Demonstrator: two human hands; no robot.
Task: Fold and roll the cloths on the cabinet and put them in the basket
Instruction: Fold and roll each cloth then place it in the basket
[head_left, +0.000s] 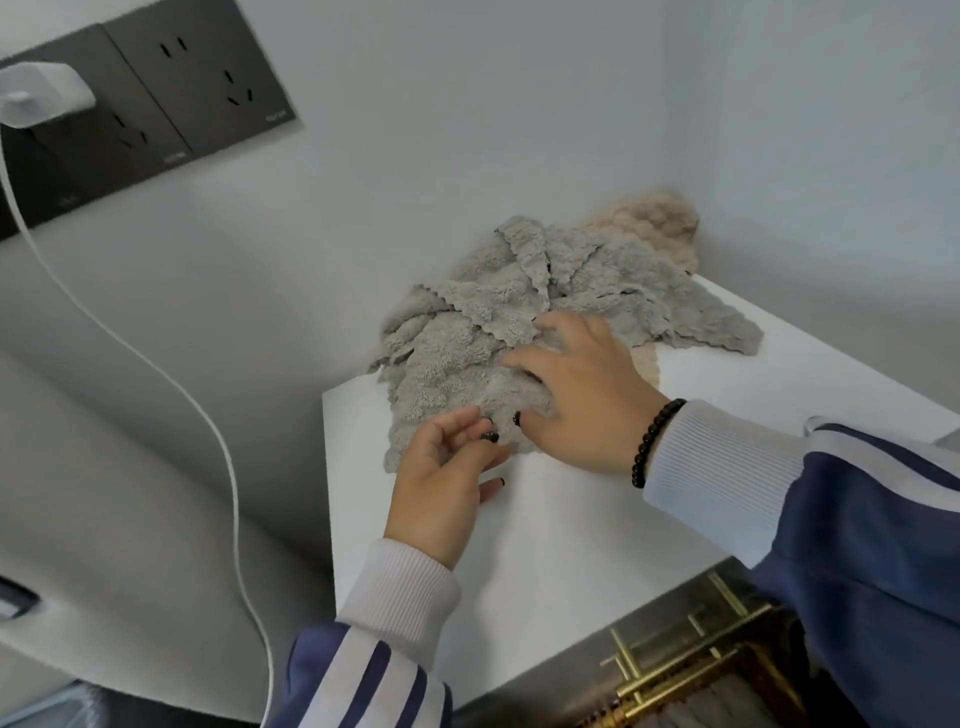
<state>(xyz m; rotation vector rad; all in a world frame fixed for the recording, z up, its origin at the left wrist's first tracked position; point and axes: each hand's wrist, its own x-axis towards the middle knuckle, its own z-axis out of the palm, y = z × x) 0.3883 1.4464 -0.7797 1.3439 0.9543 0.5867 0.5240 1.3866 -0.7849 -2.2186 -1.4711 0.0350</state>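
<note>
My right hand (582, 400) lies on the crumpled grey cloth (467, 364), its fingers spread into the fluffy, zigzag-edged pile on the smooth white cabinet (597, 519). My left hand (441, 478) pinches the near edge. A nubbly beige cloth (660, 223) lies bunched behind.

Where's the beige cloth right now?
In the head view, the beige cloth lies at the far right corner of the white cabinet top, against the wall, mostly buried under the crumpled grey cloths that both hands are working on.
</note>
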